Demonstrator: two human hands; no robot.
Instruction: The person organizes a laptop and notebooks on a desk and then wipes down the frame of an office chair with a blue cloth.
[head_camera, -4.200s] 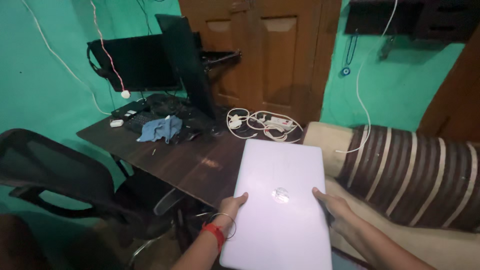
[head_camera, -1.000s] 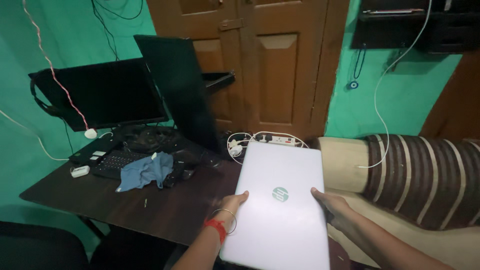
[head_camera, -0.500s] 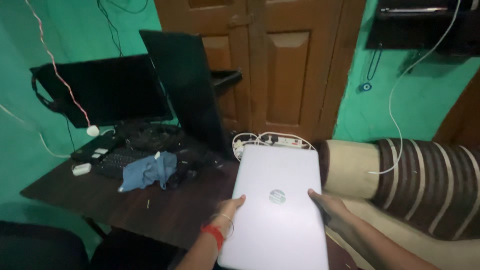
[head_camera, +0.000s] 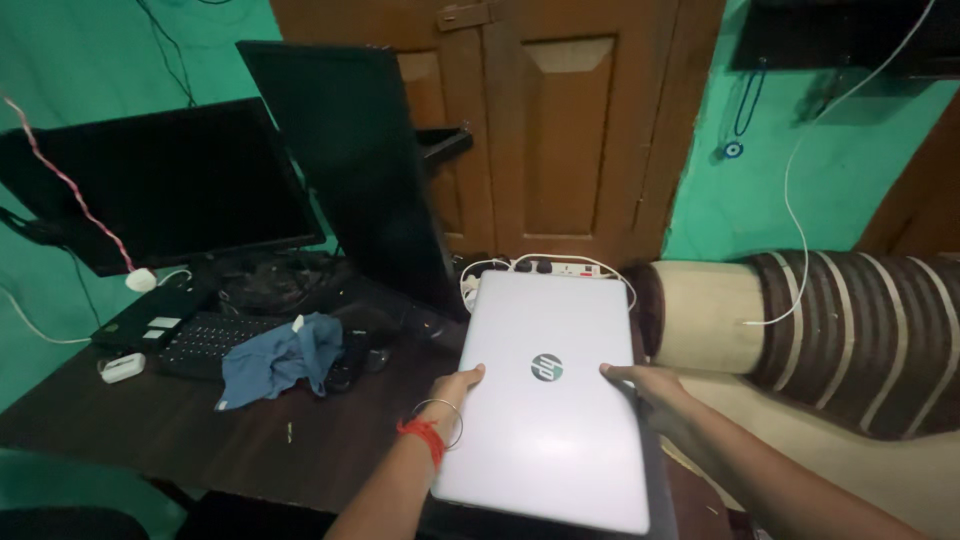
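Closed silver laptop (head_camera: 548, 395) held flat over the right end of the dark wooden desk (head_camera: 150, 430), lid up, near edge toward the body. Left hand (head_camera: 457, 386) clamped on its left edge, thumb on the lid, red thread and thin bangle at the wrist. Right hand (head_camera: 650, 388) clamped on the right edge likewise: grip on opposite sides, so weight shared and lid kept level. Cannot tell whether the underside touches the desk. White power strip (head_camera: 545, 267) just beyond the far edge. Two dark monitors (head_camera: 180, 180) along the desk's back-left, keyboard (head_camera: 205, 343) and crumpled blue cloth (head_camera: 280, 360) mid-desk, well apart from the laptop. Striped bolster (head_camera: 850, 330) off the right edge.
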